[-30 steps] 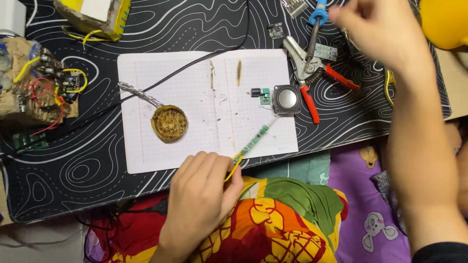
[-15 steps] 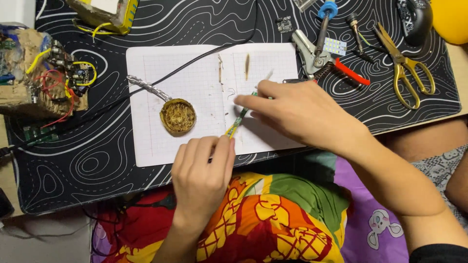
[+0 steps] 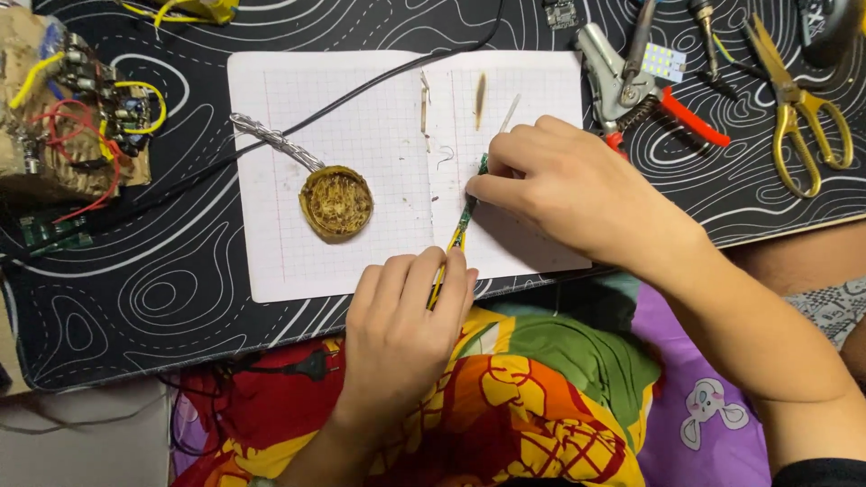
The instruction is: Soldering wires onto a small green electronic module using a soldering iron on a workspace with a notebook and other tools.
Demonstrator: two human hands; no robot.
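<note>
Two hands pinch a thin green strip over an open squared notebook.

At the lower middle of the frame, the left hand (image 3: 401, 329) has its fingers curled together, pinching the near end of a narrow green and yellow strip (image 3: 462, 225). The strip slants up toward the frame's centre, where the right hand (image 3: 577, 194) grips its far end between thumb and bent fingertips. It lies across the lower right of the squared notebook (image 3: 361, 135). Left of the strip sits a round brass-coloured tin (image 3: 336, 203). Farther off, at the upper right, red-handled pliers (image 3: 631, 81) and gold scissors (image 3: 798, 99) rest on the black patterned mat (image 3: 180, 307).
</note>
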